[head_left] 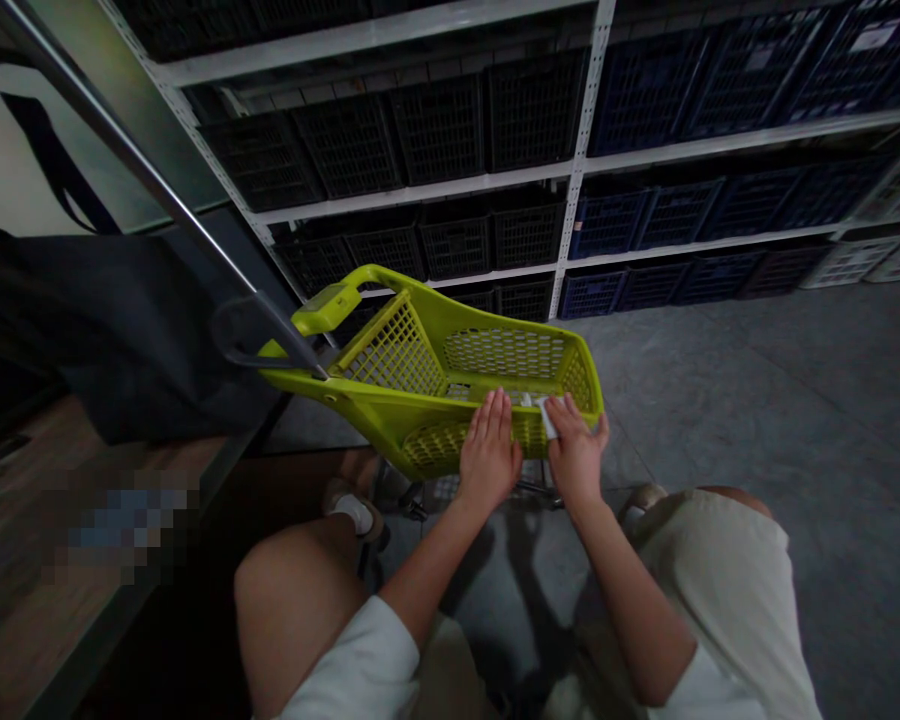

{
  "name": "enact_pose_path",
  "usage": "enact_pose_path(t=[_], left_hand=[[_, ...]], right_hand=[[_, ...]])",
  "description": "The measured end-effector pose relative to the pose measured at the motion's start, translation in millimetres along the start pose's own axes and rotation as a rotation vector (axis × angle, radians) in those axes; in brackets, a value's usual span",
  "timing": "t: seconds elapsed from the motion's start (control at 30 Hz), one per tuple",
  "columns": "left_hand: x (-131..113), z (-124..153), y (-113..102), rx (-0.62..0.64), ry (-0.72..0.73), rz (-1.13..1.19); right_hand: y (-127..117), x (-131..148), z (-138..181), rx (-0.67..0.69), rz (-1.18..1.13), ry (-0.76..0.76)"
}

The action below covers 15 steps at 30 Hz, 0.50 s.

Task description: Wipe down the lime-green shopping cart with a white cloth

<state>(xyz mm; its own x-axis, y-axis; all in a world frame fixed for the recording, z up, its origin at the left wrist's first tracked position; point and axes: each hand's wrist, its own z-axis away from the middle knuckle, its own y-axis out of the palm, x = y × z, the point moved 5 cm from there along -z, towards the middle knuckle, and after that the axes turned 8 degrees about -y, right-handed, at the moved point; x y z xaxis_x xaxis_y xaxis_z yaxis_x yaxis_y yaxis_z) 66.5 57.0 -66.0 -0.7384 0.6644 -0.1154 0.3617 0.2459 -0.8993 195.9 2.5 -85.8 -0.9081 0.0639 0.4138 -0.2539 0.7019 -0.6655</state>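
A lime-green plastic shopping basket (420, 350) on a wheeled frame stands on the floor in front of my knees. My left hand (489, 450) lies on its near rim with fingers stretched out flat. My right hand (574, 448) rests beside it on the same rim, its fingers pressing a small white slip (547, 412) against the basket's edge. The basket's green handle (328, 305) rises at its far left. The inside of the basket looks bare.
White metal shelving (570, 170) with rows of black and dark blue crates fills the back. A grey metal pole (157, 190) slants across the left. A dark bag (120, 330) sits on a wooden ledge at left. Grey floor stretches right.
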Motion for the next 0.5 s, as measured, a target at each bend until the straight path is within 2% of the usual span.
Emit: enact_pose_path(t=[0.1, 0.17, 0.27, 0.4, 0.5], left_hand=[[3, -1, 2, 0.002, -0.014, 0.002], [3, -1, 1, 0.002, -0.012, 0.003], [3, -1, -2, 0.001, 0.000, -0.004], [2, 0, -4, 0.006, 0.012, -0.024], [1, 0, -3, 0.000, 0.018, -0.018]], right_hand=[[15, 42, -11, 0.084, -0.070, -0.132], [13, 43, -10, 0.105, -0.057, -0.170], [-3, 8, 2, 0.089, 0.009, -0.178], [-26, -58, 22, -0.018, 0.091, -0.057], [-28, -70, 24, -0.086, 0.111, 0.056]])
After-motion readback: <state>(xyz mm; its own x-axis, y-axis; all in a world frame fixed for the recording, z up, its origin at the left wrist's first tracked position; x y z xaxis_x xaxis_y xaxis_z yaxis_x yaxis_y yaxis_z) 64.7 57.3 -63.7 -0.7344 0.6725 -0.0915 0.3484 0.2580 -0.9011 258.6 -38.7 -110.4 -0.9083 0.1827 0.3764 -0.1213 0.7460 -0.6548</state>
